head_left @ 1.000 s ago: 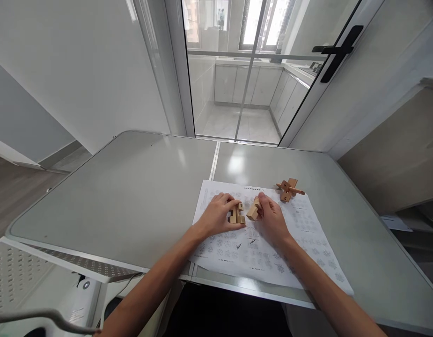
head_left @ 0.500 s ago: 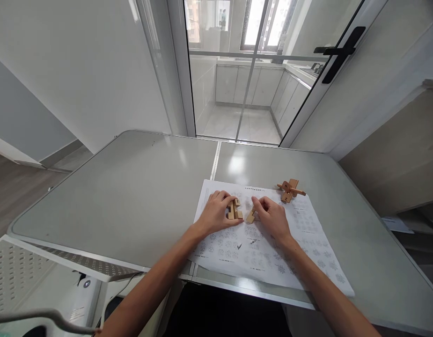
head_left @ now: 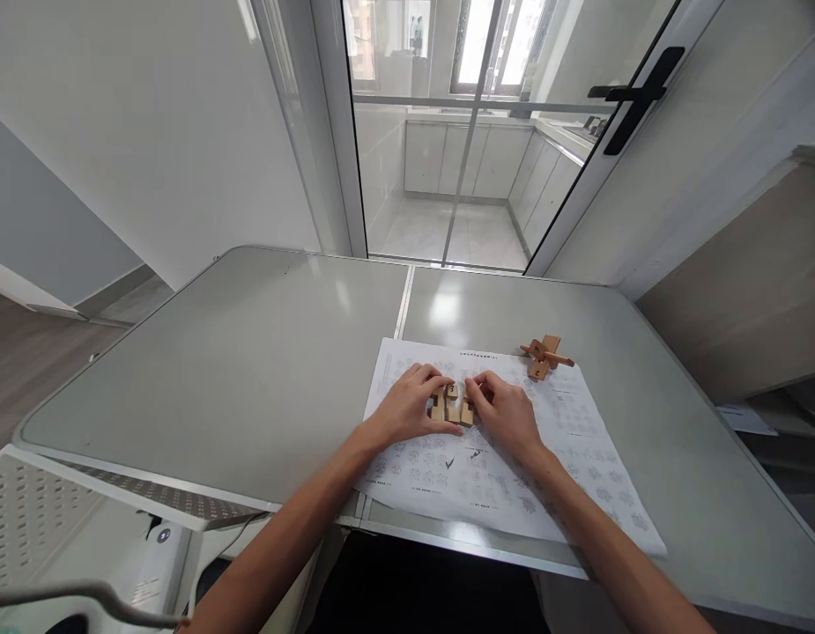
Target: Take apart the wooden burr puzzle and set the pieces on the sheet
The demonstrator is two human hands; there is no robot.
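Small light-brown notched wooden puzzle pieces [head_left: 452, 402] sit clustered on the white printed instruction sheet [head_left: 566, 440], near its far-left part, right between both hands. Left hand [head_left: 407, 409] rests on the sheet at the cluster's left side, fingers curled, thumb and fingertips [head_left: 440, 381] pinching the left pieces. Right hand [head_left: 509, 414] sits at the cluster's right side, fingertips pressed on the right piece; grip is closed on it, thumb hidden, so exact pinch unclear. Hands nearly touch over the cluster. One piece shows a small dark mark on top, too small to read.

Second assembled brown wooden cross-shaped puzzle [head_left: 544, 356] lies at the sheet's far-right corner, well apart from the hands, untouched.

Sheet lies on the grey folding tabletop [head_left: 248, 370], right of the centre seam, its near edge reaching the tabletop's near rim and slightly overhanging. Wide open room on the tabletop left of the sheet and beyond it toward the far edge; a narrower bare strip on the right up to the rounded right rim. Both forearms cross the near edge. Glass sliding door with a black handle [head_left: 635, 92] stands behind the tabletop's far edge. White perforated panel [head_left: 37, 519] sits below the near-left corner.
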